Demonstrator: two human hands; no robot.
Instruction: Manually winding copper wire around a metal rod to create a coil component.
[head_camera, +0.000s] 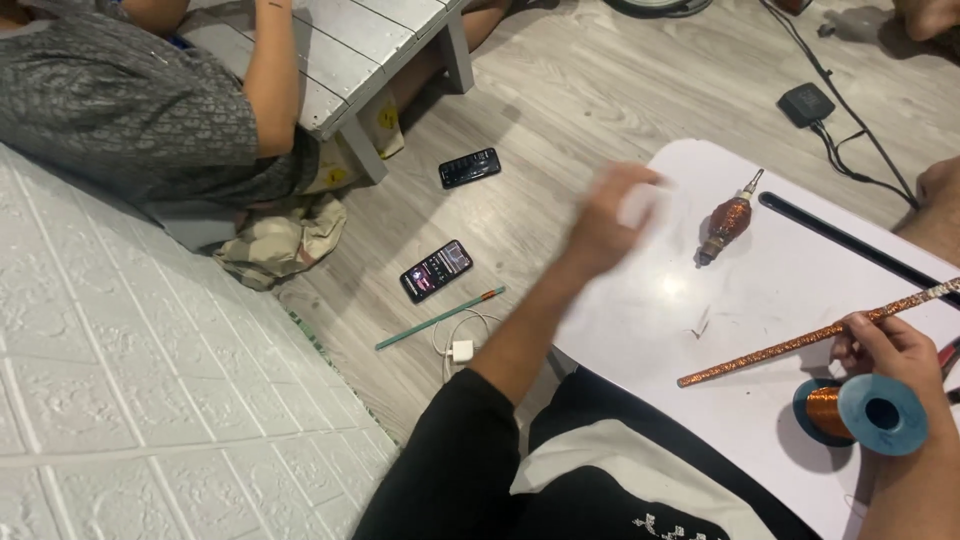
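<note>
A: Where are your hands?
B: Right hand (885, 350), lower right, grip pinching the long glittery orange rod (800, 343) over the white table (700, 300); left hand (610, 215) blurred at centre, grip unreadable.
A: Risk?
B: Rod may nudge the blue-flanged copper wire spool (860, 410) off the edge.

white board (760, 300) | glittery orange rod (800, 342) | blue spool (880, 412), copper wire | green pencil (440, 318) | grey wood-grain floor (560, 100)

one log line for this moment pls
left hand: blurred, raised over white board | right hand: gripping glitter stick | spool: under right hand | bobbin: lying on board
</note>
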